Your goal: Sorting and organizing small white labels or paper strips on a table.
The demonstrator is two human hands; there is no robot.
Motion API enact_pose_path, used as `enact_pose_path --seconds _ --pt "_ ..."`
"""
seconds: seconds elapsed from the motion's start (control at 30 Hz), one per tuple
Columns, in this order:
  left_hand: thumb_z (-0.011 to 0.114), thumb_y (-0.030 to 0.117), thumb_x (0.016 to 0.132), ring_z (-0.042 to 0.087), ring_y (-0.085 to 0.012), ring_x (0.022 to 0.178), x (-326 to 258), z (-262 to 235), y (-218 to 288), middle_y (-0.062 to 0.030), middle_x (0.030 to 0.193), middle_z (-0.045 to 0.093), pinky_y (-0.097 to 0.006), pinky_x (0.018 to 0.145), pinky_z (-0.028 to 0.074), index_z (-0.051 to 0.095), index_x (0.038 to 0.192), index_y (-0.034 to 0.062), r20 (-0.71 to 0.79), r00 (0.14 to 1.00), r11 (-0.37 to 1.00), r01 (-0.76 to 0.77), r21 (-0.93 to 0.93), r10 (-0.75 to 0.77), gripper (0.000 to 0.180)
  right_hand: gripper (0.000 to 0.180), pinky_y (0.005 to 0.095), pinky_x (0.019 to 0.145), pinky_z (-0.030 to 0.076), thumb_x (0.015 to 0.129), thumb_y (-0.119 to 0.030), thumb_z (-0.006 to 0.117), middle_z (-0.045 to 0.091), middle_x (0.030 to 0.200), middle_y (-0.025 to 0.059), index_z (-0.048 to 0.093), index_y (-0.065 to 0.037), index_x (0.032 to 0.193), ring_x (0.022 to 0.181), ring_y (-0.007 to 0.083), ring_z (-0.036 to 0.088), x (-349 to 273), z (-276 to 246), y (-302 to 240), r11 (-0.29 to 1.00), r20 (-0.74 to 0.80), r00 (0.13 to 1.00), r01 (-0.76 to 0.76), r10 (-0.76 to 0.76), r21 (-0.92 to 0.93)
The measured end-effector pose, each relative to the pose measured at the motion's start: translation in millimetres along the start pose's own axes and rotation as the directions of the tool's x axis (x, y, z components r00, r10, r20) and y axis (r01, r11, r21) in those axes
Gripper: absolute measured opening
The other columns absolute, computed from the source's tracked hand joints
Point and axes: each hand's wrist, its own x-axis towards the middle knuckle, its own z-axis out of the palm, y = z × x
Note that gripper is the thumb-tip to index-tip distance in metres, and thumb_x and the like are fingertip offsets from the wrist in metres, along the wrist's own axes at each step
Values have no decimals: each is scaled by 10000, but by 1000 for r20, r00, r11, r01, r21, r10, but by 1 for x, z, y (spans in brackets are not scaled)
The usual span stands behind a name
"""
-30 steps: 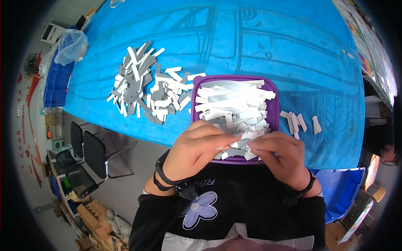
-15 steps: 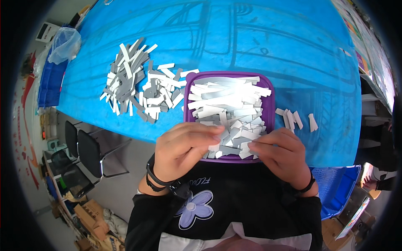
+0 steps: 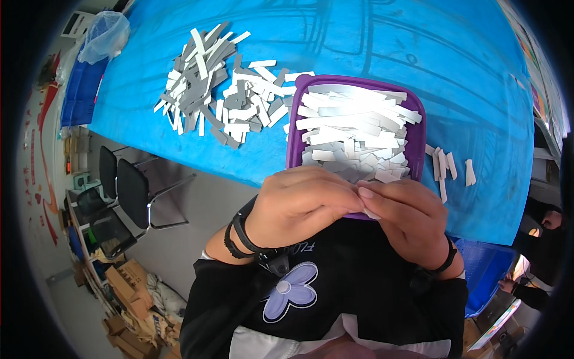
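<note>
Left hand (image 3: 299, 206) and right hand (image 3: 406, 218) meeting fingertip to fingertip at the near rim of the purple tray (image 3: 418, 116), both apparently pinched on one white strip (image 3: 372, 213), mostly hidden, tray heaped with strips on blue table (image 3: 418, 48), loose strip pile (image 3: 221, 84) left of tray.

From my remote seat, both hands, left hand (image 3: 296, 206) and right hand (image 3: 403, 218), crowd the near rim of the purple tray (image 3: 418, 119), which is heaped with white strips (image 3: 353, 128). A loose strip pile (image 3: 221, 90) blocks the blue table (image 3: 371, 42) to the left; a few stray strips (image 3: 445, 164) lie right. The far tabletop lies open.
</note>
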Motion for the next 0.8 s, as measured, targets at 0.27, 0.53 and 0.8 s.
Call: enact_pose_path --seconds 0.27,0.53,0.8 --pt "645 -65 766 569 -196 778 -24 -16 -16 -131 997 552 -290 589 480 518 1041 49 -395 866 949 -240 204 305 324 238 300 628 513 704 20 667 656 993 102 669 -45 934 787 245 642 -2 0 -5 1000 -72 997 29 -28 4" --pt "491 -36 845 550 -233 798 -125 -103 -71 -153 1011 532 -328 714 462 443 1090 20 -748 298 795 -70 603 593 256 200 304 643 484 699 -42 700 643 888 80 652 -52 893 698 213 600 -21 -19 -11 878 27 996 89 -87 -471" --pt "518 22 880 504 -215 986 -251 -117 -208 -142 1116 494 -336 882 430 418 1137 -10 -946 11 850 435 297 325 277 211 263 684 469 853 -95 630 653 857 85 604 -18 1048 752 153 609 -86 -87 18 487 -475 680 -732 559 -476"
